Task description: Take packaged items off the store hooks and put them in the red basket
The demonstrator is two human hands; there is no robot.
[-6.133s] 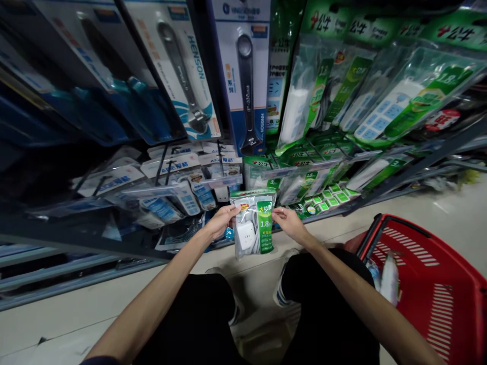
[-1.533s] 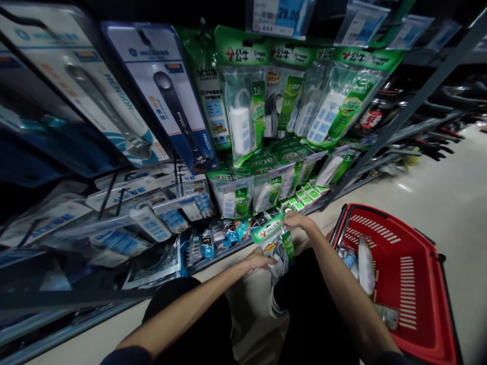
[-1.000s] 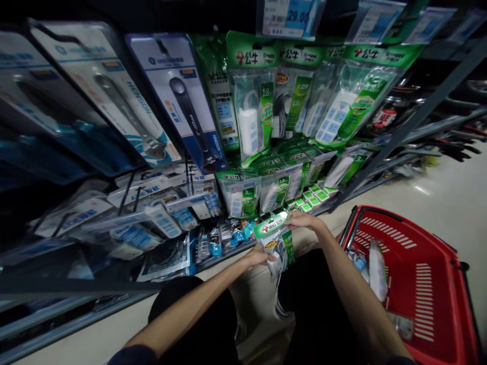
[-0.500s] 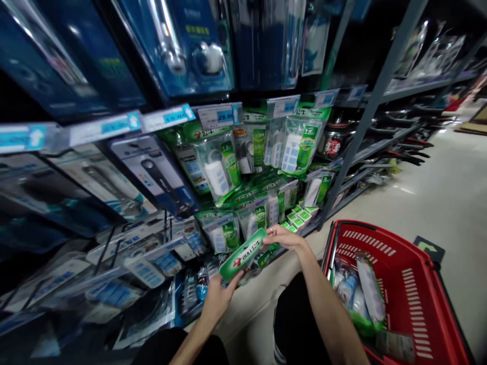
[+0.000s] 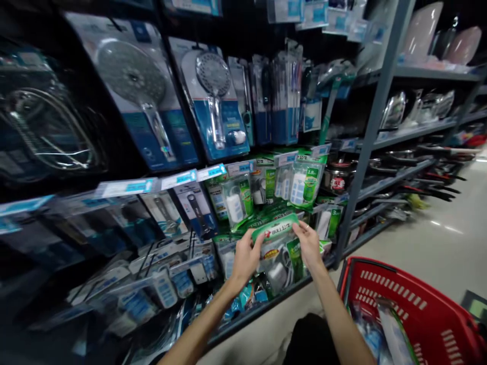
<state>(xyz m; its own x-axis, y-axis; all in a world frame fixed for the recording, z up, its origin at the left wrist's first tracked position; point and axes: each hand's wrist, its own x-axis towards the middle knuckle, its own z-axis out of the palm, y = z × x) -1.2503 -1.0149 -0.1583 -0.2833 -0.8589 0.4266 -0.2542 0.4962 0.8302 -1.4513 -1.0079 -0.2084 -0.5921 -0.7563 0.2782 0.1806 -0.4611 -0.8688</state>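
Note:
Both hands grip a clear-fronted packaged power strip by its green header, which reads BULL. My left hand pinches the header's left end, thumb in front. At the right end, my right hand is closed on the same header, with a ring on one finger. A white power strip body and a coiled cord show through the clear bag hanging between the hands. Just behind it, more green-topped power strip packs hang on the rack, partly covered by the held one.
Packaged shower heads hang above to the left. A red shopping basket with packaged goods inside stands at the lower right. A grey shelf post rises right of the hooks, with pans on the shelves beyond.
My hands have raised the pack toward the rack and to the right; its clear front now faces me. The view has tilted up, so more shower heads show.

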